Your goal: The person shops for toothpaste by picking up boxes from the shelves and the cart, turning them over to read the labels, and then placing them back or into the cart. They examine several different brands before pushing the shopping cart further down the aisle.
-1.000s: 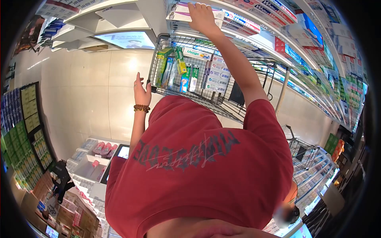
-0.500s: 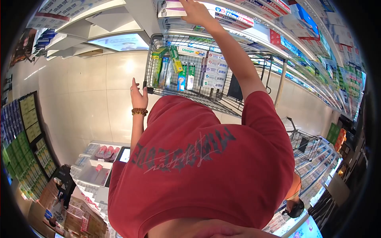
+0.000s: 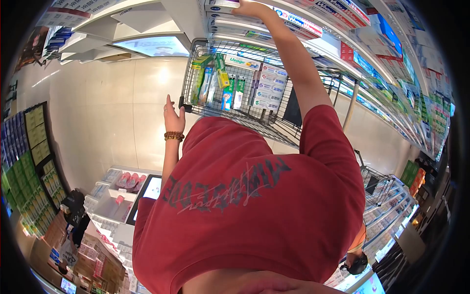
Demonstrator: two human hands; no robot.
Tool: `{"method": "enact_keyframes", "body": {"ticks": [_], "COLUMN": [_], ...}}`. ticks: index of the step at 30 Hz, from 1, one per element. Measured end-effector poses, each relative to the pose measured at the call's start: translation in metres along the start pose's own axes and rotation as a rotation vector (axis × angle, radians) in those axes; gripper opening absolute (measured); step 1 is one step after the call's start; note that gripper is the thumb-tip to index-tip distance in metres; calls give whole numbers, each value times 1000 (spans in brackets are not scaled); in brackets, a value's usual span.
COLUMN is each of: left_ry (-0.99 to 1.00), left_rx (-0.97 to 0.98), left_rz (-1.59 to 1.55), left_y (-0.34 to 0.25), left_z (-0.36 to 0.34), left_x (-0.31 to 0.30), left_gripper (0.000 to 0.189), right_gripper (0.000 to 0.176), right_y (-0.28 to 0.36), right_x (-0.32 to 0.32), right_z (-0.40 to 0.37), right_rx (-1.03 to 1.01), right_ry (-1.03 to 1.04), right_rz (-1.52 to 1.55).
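We see the right hand further up than a second ago, when all of it showed over the shelf edge; now the top of the picture cuts part of it away, while the left hand has barely shifted; up there the right hand is at a white-and-purple box lying on the shelf, itself cropped by the frame, and we cannot tell whether the fingers are clamped on it or only resting there.

Down on our left, the left hand hangs with fingers and thumb apart, nothing held, a beaded bracelet round the wrist; its thumb is just beside the black corner of the wire cart.

Into the cart we look; green-and-yellow packs at the left end, a yellow-and-green box slanting next to them, a blue-and-green pack near the middle, a white box marked "Usage" along the far side, and a row of white cartons to the right; beyond the cart, right of the reaching hand, we have "White & White" boxes on the shelf.
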State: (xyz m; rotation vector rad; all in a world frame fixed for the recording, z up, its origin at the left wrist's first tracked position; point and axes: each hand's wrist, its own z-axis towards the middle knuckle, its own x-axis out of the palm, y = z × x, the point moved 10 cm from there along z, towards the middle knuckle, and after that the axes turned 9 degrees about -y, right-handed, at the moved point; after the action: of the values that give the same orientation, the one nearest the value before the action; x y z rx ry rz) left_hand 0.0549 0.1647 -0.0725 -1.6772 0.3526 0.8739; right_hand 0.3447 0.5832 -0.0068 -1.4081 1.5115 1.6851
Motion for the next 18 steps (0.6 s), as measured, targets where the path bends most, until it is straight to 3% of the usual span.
{"method": "enact_keyframes", "body": {"ticks": [2,16,18], "left_ry": [1,-15,-19], "left_rx": [-20,-27,-12], "left_rz": [9,28,39], "left_y": [2,7,7], "left_z": [-1,-3,-5], "left_x": [-2,-9,-9], "left_gripper": [74,75,75], "right_gripper": [67,63,62], "right_y": [6,48,28], "right_x": [-9,-40,-24], "right_z": [-6,-18,-5], "right_rx": [78,-82,-79], "right_ry": [51,-10,-27], "right_rz": [-34,-140,-163]}}
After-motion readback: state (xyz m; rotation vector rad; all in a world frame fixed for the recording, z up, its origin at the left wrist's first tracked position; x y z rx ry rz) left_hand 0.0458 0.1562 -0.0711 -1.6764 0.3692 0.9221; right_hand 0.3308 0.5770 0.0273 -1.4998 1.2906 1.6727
